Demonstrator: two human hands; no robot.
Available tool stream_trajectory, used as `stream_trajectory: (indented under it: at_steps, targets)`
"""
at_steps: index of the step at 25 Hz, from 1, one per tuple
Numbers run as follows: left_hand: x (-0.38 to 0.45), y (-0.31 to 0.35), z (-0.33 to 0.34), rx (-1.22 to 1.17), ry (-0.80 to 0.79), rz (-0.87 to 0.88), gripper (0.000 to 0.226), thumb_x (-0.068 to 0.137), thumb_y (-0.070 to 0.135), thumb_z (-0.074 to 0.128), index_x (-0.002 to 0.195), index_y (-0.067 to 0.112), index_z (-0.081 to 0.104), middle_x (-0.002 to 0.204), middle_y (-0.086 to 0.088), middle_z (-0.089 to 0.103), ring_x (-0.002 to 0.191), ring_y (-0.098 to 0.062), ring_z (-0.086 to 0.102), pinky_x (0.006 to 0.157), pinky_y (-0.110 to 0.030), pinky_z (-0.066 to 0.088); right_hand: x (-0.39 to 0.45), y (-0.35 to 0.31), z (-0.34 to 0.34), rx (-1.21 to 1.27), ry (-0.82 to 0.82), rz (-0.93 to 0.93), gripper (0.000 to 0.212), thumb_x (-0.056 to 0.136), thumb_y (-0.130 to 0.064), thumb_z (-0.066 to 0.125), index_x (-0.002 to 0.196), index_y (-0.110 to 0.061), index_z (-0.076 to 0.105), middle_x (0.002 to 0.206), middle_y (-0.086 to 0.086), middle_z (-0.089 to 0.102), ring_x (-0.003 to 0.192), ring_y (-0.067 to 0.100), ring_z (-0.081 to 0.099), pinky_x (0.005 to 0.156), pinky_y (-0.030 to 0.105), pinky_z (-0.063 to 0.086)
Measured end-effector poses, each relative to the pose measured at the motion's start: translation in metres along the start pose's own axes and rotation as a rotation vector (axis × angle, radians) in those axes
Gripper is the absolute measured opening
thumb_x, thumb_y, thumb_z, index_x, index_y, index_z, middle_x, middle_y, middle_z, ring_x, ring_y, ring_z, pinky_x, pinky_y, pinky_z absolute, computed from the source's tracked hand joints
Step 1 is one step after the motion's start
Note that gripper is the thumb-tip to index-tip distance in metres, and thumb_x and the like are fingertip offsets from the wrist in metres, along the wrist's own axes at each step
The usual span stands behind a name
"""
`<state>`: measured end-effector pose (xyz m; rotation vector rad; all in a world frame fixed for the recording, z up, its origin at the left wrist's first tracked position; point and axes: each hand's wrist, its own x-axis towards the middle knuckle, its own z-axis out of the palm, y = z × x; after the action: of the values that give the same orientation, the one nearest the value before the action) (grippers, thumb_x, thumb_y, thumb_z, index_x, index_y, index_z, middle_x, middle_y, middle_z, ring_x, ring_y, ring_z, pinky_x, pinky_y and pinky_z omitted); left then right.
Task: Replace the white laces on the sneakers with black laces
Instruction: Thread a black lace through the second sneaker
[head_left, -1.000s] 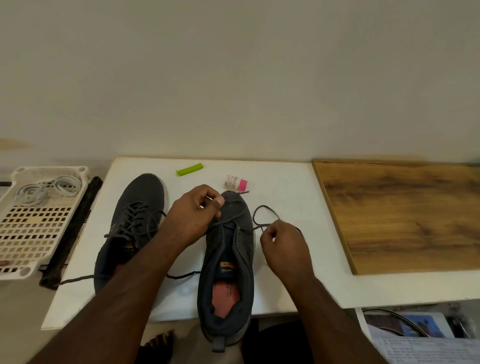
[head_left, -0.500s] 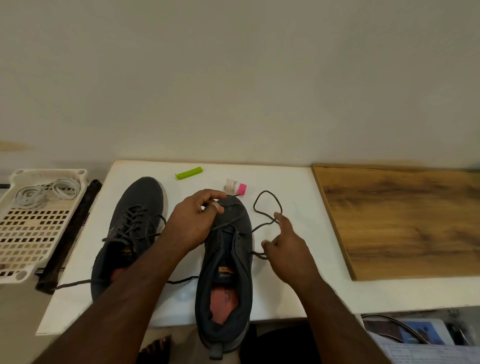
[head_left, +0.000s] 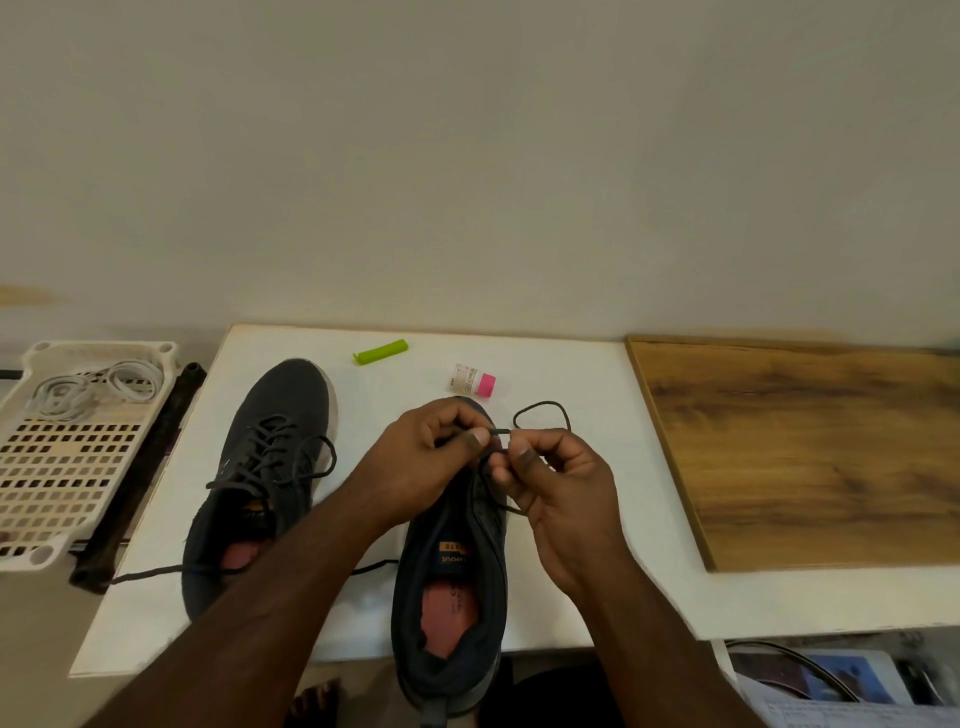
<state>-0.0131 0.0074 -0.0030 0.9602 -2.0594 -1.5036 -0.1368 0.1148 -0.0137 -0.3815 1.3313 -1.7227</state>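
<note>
Right sneaker (head_left: 457, 566) at 6 o'clock on the bench (head_left: 545, 358). Left hand (head_left: 426, 462) and right hand (head_left: 550, 478), both grips pinched on black lace (head_left: 543, 410) over the toe. Advice: steady the tip, feed squarely into next eyelet, even out slack.
</note>
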Motion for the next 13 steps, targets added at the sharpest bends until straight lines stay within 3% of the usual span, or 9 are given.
stream_trajectory:
  at_steps: [2,4,5,7,9,11,13]
  targets:
    - [-0.001,0.002,0.003,-0.011,-0.05,-0.004,0.01,0.098,0.019,0.058,0.097,0.021,0.068,0.09,0.005,0.073,0.083,-0.006,0.068,0.08,-0.026,0.055,0.003,-0.002,0.0,0.109,0.011,0.031,0.011,0.085,0.002,0.066,0.096,0.003,0.067,0.09,0.019,0.072,0.079,0.025,0.072,0.073,0.029,0.061]
    - [-0.001,0.0,0.004,0.061,-0.068,0.015,0.01,0.098,0.022,0.059,0.096,0.025,0.068,0.089,0.008,0.071,0.085,-0.005,0.067,0.081,-0.026,0.054,0.006,0.001,-0.003,0.052,0.051,0.007,0.016,0.085,0.003,0.069,0.101,0.002,0.067,0.093,0.019,0.071,0.079,0.024,0.072,0.069,0.026,0.06]
    - [0.0,-0.002,0.004,0.124,-0.068,0.025,0.011,0.097,0.023,0.059,0.095,0.029,0.068,0.088,0.011,0.071,0.086,-0.005,0.066,0.081,-0.026,0.054,0.007,0.003,-0.007,-0.095,0.083,-0.056,0.019,0.086,0.0,0.071,0.105,-0.003,0.067,0.096,0.013,0.071,0.08,0.02,0.072,0.067,0.023,0.059]
    - [0.001,-0.003,0.002,0.235,-0.073,0.033,0.015,0.096,0.025,0.06,0.091,0.035,0.069,0.087,0.015,0.07,0.086,-0.002,0.064,0.08,-0.024,0.051,0.006,0.006,-0.016,-0.63,0.117,-0.313,0.028,0.092,-0.017,0.071,0.118,-0.023,0.068,0.109,-0.01,0.066,0.094,0.005,0.065,0.072,0.014,0.053]
    - [0.001,-0.003,0.002,0.288,-0.093,0.035,0.016,0.096,0.025,0.06,0.09,0.035,0.072,0.087,0.017,0.071,0.086,0.001,0.063,0.079,-0.021,0.049,0.006,0.008,-0.02,-0.994,-0.048,-0.497,0.031,0.097,-0.035,0.061,0.128,-0.033,0.065,0.115,-0.018,0.062,0.102,-0.004,0.058,0.079,0.011,0.049]
    - [0.0,-0.003,0.002,0.33,-0.109,0.032,0.014,0.095,0.027,0.061,0.091,0.032,0.074,0.088,0.017,0.071,0.086,0.003,0.063,0.078,-0.02,0.049,0.003,0.009,-0.018,-1.064,-0.168,-0.419,0.036,0.096,-0.048,0.05,0.122,-0.033,0.07,0.1,-0.016,0.07,0.09,-0.003,0.061,0.079,0.015,0.051]
    - [0.0,-0.005,0.0,0.324,-0.116,0.015,0.013,0.094,0.027,0.062,0.094,0.032,0.074,0.089,0.017,0.072,0.087,0.003,0.064,0.079,-0.019,0.049,0.004,0.009,-0.018,-0.996,-0.159,-0.343,0.029,0.096,-0.045,0.055,0.112,-0.031,0.075,0.084,-0.016,0.072,0.082,0.001,0.065,0.074,0.024,0.055]
